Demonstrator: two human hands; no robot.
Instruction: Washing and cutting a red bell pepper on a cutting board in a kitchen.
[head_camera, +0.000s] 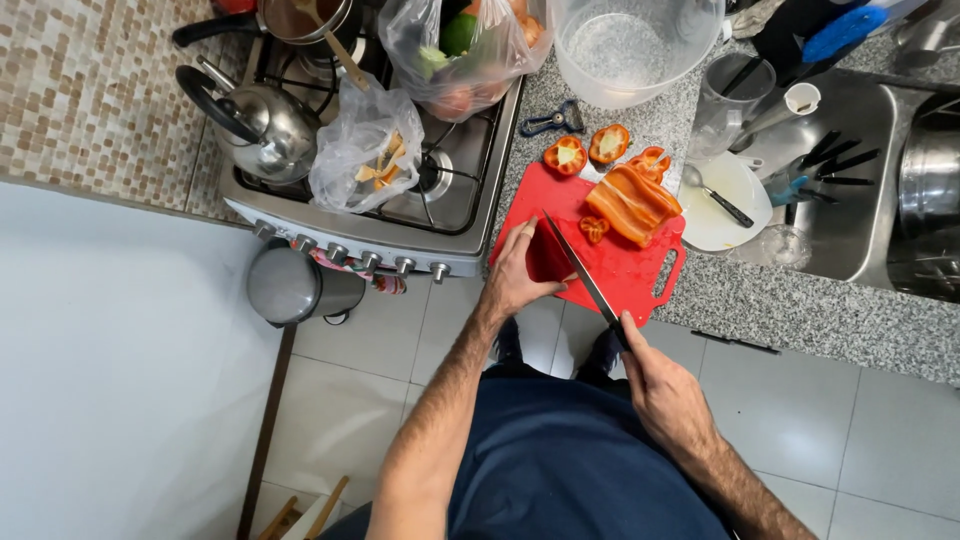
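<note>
Head view, looking straight down: the left hand (520, 275) lies on the near left part of a red plastic cutting board with a handle slot (630, 270), fingers (524, 238) pressed together and flat on the board, the thumb reaching toward the blade. The right hand (660, 385) has its fingers wrapped tight around the dark handle of a long black-bladed kitchen knife (580, 265), which slants across the board with its tip just beside the left fingertips. Whether anything is pinned under the left hand, I cannot tell.

On the far part of the board lies a flattened orange-red bell pepper slab (632, 203), with a small pepper piece (594, 229) near it. Two cut pepper ends (585, 150) sit on the speckled grey granite tabletop (800, 300) just past the board's far edge. To the right, a white plate with a spoon (725, 195) touches the board's corner, and beyond it is a steel sink (860, 210) holding utensils. A clear plastic bowl (635, 45) stands at the far edge. To the left, a gas stove (400, 200) carries a steel kettle (260, 125) and two clear plastic bags of produce (365, 150).
</note>
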